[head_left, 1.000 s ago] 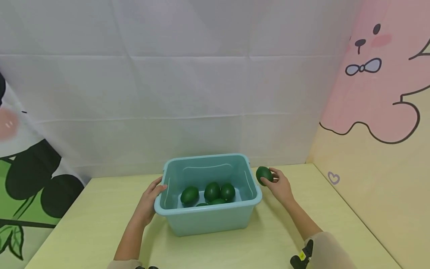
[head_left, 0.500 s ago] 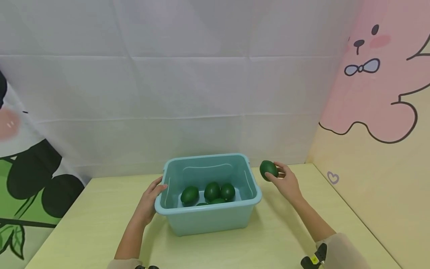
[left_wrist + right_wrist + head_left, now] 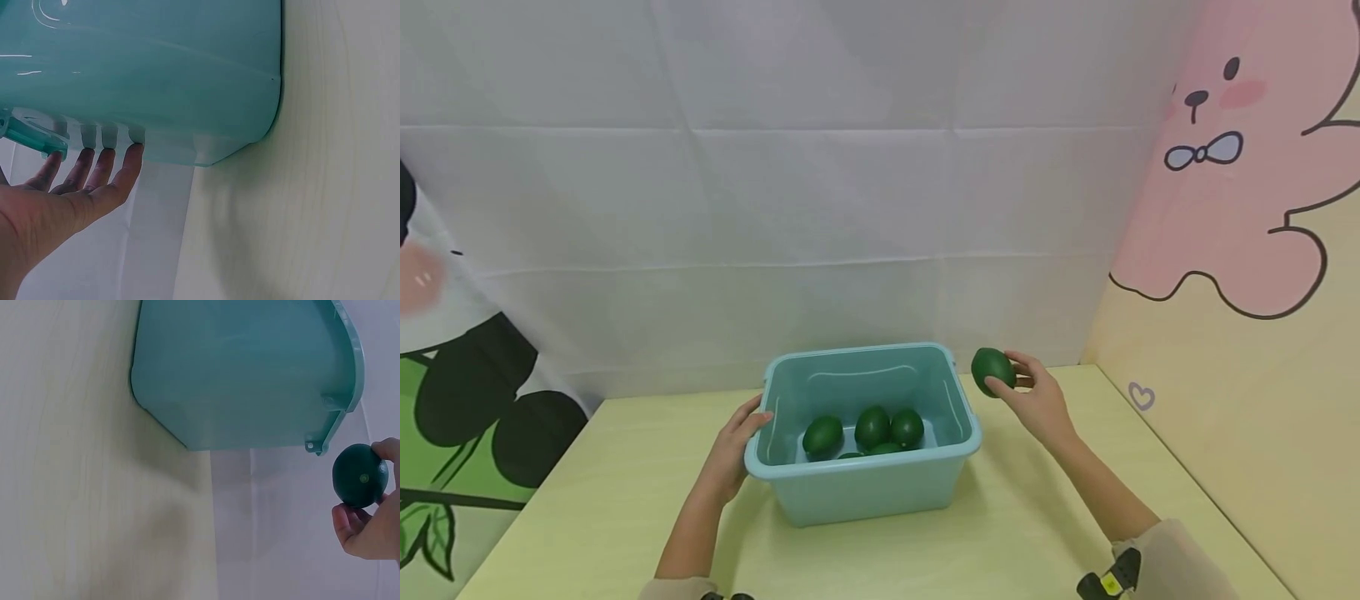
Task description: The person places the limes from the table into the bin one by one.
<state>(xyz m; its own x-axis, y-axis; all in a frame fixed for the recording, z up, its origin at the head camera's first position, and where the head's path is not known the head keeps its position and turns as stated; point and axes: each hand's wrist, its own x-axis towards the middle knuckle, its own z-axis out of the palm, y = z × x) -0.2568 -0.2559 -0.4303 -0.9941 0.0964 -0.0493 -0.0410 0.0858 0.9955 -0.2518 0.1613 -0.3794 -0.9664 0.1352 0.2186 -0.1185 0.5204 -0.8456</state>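
Observation:
A light blue plastic bin (image 3: 865, 496) stands on the table, with several dark green avocados (image 3: 823, 437) on its floor. My left hand (image 3: 730, 446) grips the bin's left rim, thumb over the edge. In the left wrist view, that hand's fingers (image 3: 128, 169) touch the outer wall below the rim. My right hand (image 3: 1037, 404) holds another avocado (image 3: 992, 372) between thumb and fingers, in the air just right of the bin's far right corner. The right wrist view shows this avocado (image 3: 360, 476) apart from the bin, its pale stem mark visible.
The bin rests on a pale yellow table (image 3: 625, 467). A white cloth (image 3: 820, 200) hangs behind the table's back edge. On the right stands a cream wall panel with a pink cartoon animal (image 3: 1232, 208); a cartoon-printed panel (image 3: 482, 400) is at the left.
My right hand has raised the avocado, first moving right away from the bin, then slightly back left. My left hand and the bin stay in place.

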